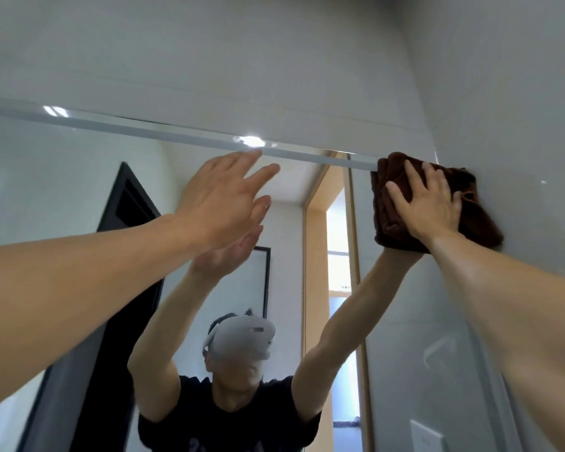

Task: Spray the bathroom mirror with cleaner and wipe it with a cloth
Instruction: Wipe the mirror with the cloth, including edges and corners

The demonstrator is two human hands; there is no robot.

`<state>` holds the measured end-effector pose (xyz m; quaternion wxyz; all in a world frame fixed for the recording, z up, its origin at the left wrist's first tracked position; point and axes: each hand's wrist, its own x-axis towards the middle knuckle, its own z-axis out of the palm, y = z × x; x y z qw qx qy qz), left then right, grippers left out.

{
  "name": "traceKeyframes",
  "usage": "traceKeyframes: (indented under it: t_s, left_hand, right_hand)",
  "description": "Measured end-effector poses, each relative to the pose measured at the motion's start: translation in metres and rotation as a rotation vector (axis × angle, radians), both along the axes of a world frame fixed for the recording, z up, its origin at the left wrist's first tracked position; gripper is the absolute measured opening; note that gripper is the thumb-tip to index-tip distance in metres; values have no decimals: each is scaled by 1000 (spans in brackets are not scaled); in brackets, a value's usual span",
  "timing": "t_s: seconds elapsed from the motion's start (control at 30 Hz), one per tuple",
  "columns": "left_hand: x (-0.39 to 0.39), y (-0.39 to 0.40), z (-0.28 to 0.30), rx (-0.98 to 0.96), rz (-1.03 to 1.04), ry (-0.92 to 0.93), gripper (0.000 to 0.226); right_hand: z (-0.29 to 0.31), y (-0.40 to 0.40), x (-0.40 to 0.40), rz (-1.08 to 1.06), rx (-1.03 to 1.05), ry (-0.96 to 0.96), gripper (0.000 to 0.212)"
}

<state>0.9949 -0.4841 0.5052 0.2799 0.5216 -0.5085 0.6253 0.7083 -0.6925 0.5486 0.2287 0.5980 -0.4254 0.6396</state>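
The bathroom mirror (79, 197) fills the lower left and middle of the view, its bevelled top edge running from upper left down to the right. A brown cloth (388, 207) lies flat against the mirror's top right corner, overlapping the wall beside it. My right hand (428, 203) presses on the cloth with straight, spread fingers. My left hand (222, 197) is raised near the glass just below the top edge, fingers straight, holding nothing. No spray bottle is in view.
Grey wall tiles (274, 60) rise above the mirror, and a side wall (503, 125) meets it on the right. The mirror reflects a person with both arms raised, a black door frame and a lit doorway. A white wall switch (426, 435) sits at lower right.
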Motion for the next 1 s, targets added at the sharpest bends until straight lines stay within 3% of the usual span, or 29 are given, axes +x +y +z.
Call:
traceKeyframes:
  t_s: [0.17,0.33,0.7,1.0]
  left_hand:
    - [56,40,8,-10,92,41,55]
    - [106,76,5,-46,83,141,54]
    - [192,147,-13,-84,150,168,54]
    - [190,135,-4,-125,165,275,51]
  right_hand:
    - [12,33,56,11,10,-40,70]
    - [29,82,143,7,-50,60,69]
    - [27,210,365,123,-281,350,68]
    - [28,201,352,139,-314,432,69]
